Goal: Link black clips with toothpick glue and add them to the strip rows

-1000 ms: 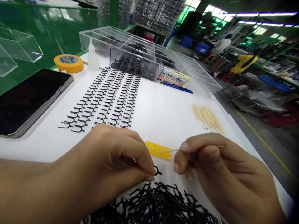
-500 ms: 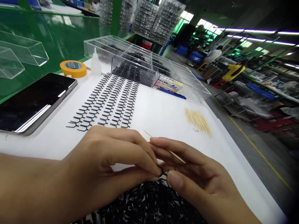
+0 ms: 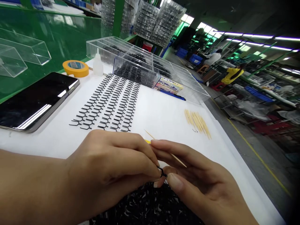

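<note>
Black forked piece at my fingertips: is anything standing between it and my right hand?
Nothing visible does. The left hand holds the black forked piece, and the right hand appears to touch its end. The toothpick the right hand carries lies beyond it, not between.

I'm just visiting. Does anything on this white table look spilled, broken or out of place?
Just one small thing: a few tiny dark bits lie loose beside the pale wooden toothpicks, perhaps stray debris, but too small to identify. Nothing else stands out; the rows of thin black forked pieces look tidy.
</note>
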